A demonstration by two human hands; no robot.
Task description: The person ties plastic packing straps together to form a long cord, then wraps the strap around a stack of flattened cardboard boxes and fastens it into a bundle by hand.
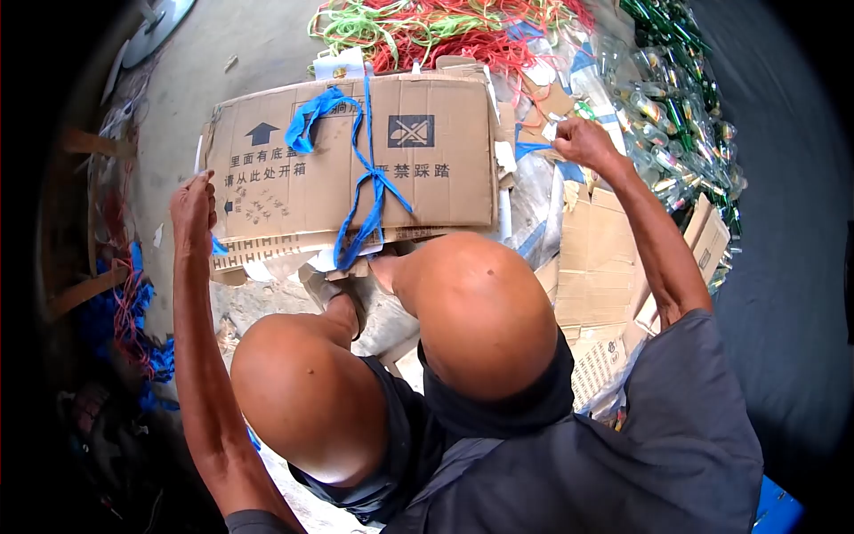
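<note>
"Blue strip (377, 176), loosely looped. Where does it lie?"

"Down the middle of the stack (329, 182), at eleven o'clock in the view, just beyond the knees (485, 311). There's a broad slack loop on the upper part and a twisted crossing lower down."

"What has hold of any blue?"

"The right hand (587, 147), between one and two o'clock. Its fingers look folded closed on a blue end (534, 148) beside the stack. I can't tell whether that's the same length."

"And the other side?"

"The left hand (193, 209), between nine and ten, is just beside the stack's left edge, fingers curled in. I can't tell how tightly, or whether anything is in them. A bit of blue shows near its wrist."

"How is this best handled?"

"Keep any pull low and level with the card, I'd judge, and match it with steady pressure at nine so the stack doesn't slew round. Laying the blue flat should help, since a twisted length may bite the edges and slip."

"Those edges look ragged."

"Lower layers poke out at the near side. Squaring them would give a firmer bundle."

"Anything in the way?"

"The red and green tangle (445, 40) at twelve could snag a trailing end. The bottles (663, 125) at two lie beyond the right hand, so I'd avoid a wide, sudden tug that way."
</note>
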